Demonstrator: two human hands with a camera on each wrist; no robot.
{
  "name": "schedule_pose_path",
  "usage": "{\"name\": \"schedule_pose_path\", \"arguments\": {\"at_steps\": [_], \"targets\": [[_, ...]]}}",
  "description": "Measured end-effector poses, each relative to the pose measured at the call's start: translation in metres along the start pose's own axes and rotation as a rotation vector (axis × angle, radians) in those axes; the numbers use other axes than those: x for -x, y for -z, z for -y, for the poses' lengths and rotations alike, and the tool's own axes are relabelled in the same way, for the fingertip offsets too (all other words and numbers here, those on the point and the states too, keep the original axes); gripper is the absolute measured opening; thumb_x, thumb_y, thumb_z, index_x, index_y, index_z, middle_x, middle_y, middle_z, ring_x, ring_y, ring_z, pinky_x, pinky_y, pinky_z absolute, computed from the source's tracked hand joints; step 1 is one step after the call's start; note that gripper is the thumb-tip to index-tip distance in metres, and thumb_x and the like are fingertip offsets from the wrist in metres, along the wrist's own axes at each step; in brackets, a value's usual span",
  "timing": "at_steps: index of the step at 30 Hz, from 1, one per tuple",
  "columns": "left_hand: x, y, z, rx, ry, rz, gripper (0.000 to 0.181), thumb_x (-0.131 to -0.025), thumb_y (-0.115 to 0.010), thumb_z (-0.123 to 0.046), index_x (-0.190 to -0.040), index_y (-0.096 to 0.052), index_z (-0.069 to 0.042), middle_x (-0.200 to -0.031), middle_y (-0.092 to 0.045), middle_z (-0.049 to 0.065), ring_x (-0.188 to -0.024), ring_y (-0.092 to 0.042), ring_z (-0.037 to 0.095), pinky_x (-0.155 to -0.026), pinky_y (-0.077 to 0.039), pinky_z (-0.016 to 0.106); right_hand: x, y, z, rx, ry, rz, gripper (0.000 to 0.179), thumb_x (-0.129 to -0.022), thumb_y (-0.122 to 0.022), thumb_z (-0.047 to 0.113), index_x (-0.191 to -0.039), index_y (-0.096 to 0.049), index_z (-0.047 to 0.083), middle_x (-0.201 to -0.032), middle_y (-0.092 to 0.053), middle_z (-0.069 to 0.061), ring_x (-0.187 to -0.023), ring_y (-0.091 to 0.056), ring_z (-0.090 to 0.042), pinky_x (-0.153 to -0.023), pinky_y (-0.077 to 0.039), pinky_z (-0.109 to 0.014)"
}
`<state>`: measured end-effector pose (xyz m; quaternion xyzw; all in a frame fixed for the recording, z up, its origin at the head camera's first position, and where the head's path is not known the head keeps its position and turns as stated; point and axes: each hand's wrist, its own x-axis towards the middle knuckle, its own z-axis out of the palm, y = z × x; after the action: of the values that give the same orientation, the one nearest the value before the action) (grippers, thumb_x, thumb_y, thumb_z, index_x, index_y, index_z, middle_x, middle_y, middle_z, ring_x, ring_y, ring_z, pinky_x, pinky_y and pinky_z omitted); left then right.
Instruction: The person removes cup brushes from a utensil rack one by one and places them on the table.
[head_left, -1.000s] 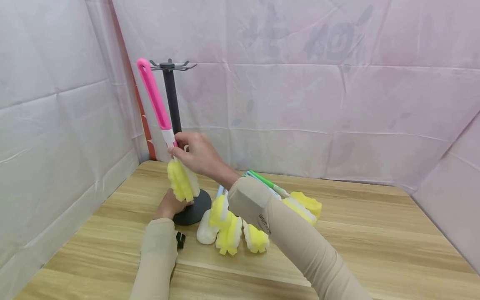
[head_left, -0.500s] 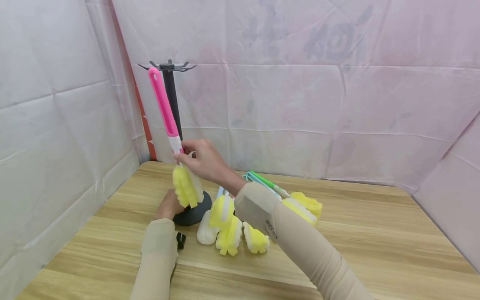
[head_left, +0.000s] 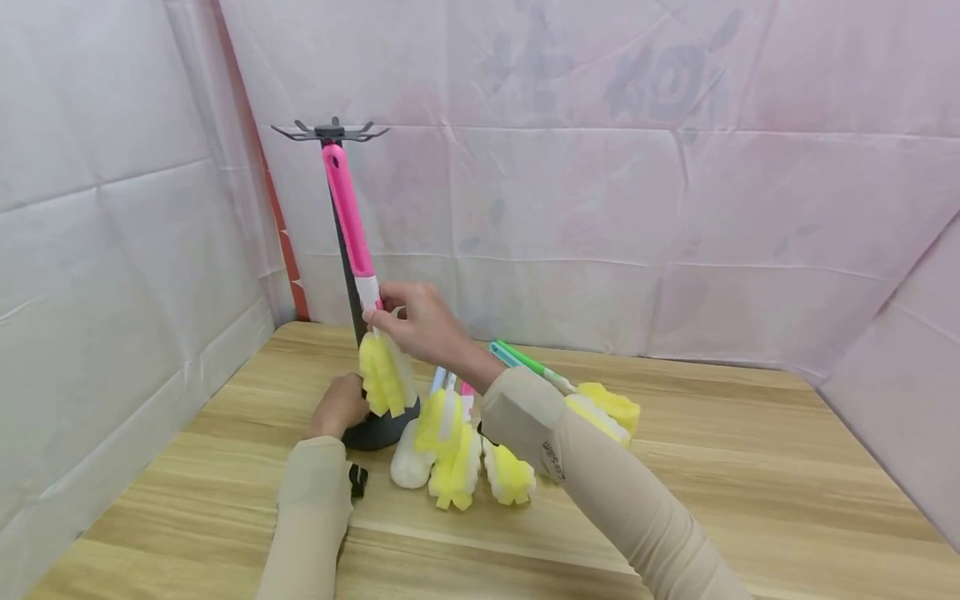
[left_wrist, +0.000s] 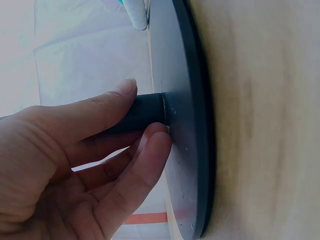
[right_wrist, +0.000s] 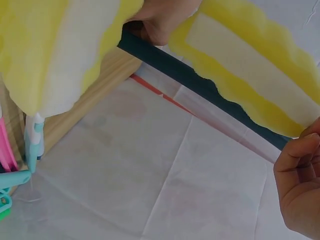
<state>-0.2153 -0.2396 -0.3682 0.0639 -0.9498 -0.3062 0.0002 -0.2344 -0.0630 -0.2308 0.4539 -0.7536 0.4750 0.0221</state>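
My right hand (head_left: pixel 423 321) pinches a sponge bottle brush by its white neck. The brush's pink handle (head_left: pixel 348 217) points up in front of the black stand's pole (head_left: pixel 350 292), its holed end just below the ring of hooks (head_left: pixel 328 132). Below the fingers hangs the yellow-and-white sponge head (head_left: pixel 386 375), which partly covers the pole. My left hand (head_left: pixel 339 407) grips the foot of the pole, low over the round base (head_left: pixel 382 431). In the left wrist view, the thumb and fingers curl around the pole (left_wrist: pixel 147 111) right by the base.
Several more sponge brushes (head_left: pixel 456 475) lie heaped right of the base, one with a white head (head_left: pixel 411 462). Behind my right forearm lie others, including one with a green handle (head_left: pixel 525 358). Pale cloth walls (head_left: pixel 555 208) enclose the wooden table (head_left: pixel 750 467) at the back and sides.
My right hand has moved right and slightly down with the brush, so its handle now overlaps the pole instead of standing left of it. The left hand stays at the pole's foot.
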Motion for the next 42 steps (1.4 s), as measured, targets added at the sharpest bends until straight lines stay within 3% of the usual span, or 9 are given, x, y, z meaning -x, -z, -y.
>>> {"name": "schedule_pose_path", "arguments": {"at_steps": [8,14,21,29,42], "targets": [[0.002,0.001,0.004,0.025,0.040,0.016,0.013,-0.092,-0.067,-0.001,-0.084,-0.060,0.007,-0.069,-0.060,0.011,-0.062,-0.058,0.022,-0.061,-0.050,0.034,0.002,0.003,-0.004,-0.033,-0.025,0.007,0.013,-0.100,-0.062,0.005,-0.092,-0.068,-0.003,-0.083,-0.069,-0.010,-0.061,-0.055,-0.016,-0.051,-0.047,-0.024],[0.000,0.000,0.006,0.013,0.045,0.014,0.017,-0.094,-0.069,-0.004,-0.090,-0.061,0.011,-0.072,-0.062,0.013,-0.064,-0.061,0.022,-0.064,-0.052,0.035,0.004,0.006,-0.007,-0.048,-0.069,-0.010,0.012,-0.101,-0.063,0.006,-0.096,-0.068,-0.002,-0.084,-0.067,-0.009,-0.063,-0.055,-0.016,-0.050,-0.047,-0.024],[0.000,-0.003,0.004,0.013,0.043,0.006,0.023,-0.093,-0.072,-0.006,-0.095,-0.063,0.014,-0.073,-0.063,0.013,-0.064,-0.063,0.022,-0.065,-0.054,0.036,0.008,0.009,-0.013,-0.055,-0.114,-0.027,0.015,-0.101,-0.062,0.007,-0.090,-0.067,-0.001,-0.080,-0.067,-0.007,-0.051,-0.044,-0.013,-0.048,-0.040,-0.024],[0.000,-0.004,0.002,0.013,0.034,-0.003,0.021,-0.091,-0.076,-0.007,-0.092,-0.067,0.012,-0.069,-0.062,0.011,-0.062,-0.062,0.021,-0.065,-0.053,0.036,0.011,0.016,-0.017,-0.079,-0.154,-0.048,0.011,-0.101,-0.063,0.008,-0.101,-0.069,0.000,-0.087,-0.069,-0.008,-0.056,-0.049,-0.015,-0.051,-0.044,-0.025],[-0.002,-0.005,0.003,0.016,0.027,-0.018,0.021,-0.091,-0.076,-0.007,-0.089,-0.067,0.012,-0.067,-0.063,0.010,-0.061,-0.062,0.020,-0.062,-0.052,0.034,0.017,0.028,-0.028,-0.094,-0.243,-0.096,0.016,-0.101,-0.063,0.008,-0.112,-0.068,-0.003,-0.086,-0.071,-0.009,-0.051,-0.046,-0.015,-0.049,-0.042,-0.025]]}}
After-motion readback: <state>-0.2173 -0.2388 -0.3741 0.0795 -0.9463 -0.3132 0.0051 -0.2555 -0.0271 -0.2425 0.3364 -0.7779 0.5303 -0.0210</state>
